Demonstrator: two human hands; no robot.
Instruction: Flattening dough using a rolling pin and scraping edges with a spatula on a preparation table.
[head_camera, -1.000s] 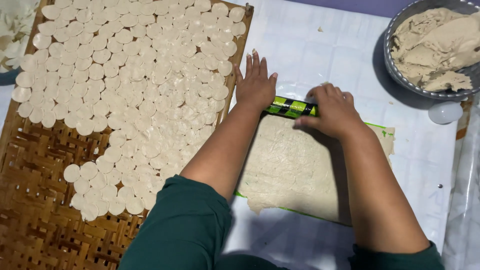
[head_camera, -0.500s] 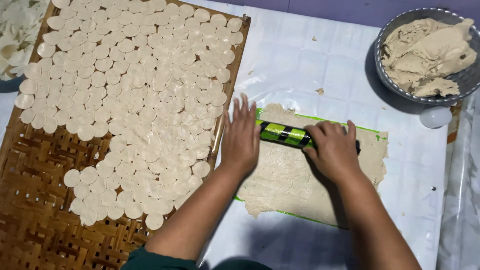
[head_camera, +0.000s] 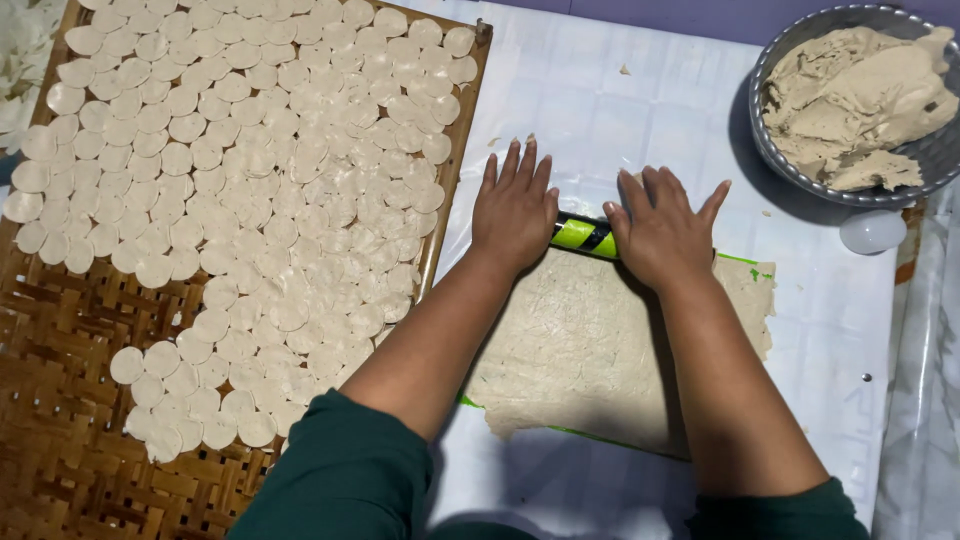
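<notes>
A thin sheet of pale dough (head_camera: 590, 350) lies flat on a green mat on the white-covered table. At the sheet's far edge sits a green and black roller (head_camera: 585, 236). My left hand (head_camera: 516, 205) presses flat on the roller's left end, fingers spread. My right hand (head_camera: 662, 228) presses flat on its right end, fingers spread too. Both forearms reach over the dough sheet, and dark green sleeves show at the bottom.
A woven bamboo tray (head_camera: 60, 400) on the left holds several rows of small round dough discs (head_camera: 250, 190). A metal bowl (head_camera: 790, 175) with a lump of dough stands at the far right. A small white round object (head_camera: 872, 231) lies beside it.
Both hands have pushed the roller away from me, from the middle of the dough sheet to its far edge. More of the flattened sheet shows behind the hands.
</notes>
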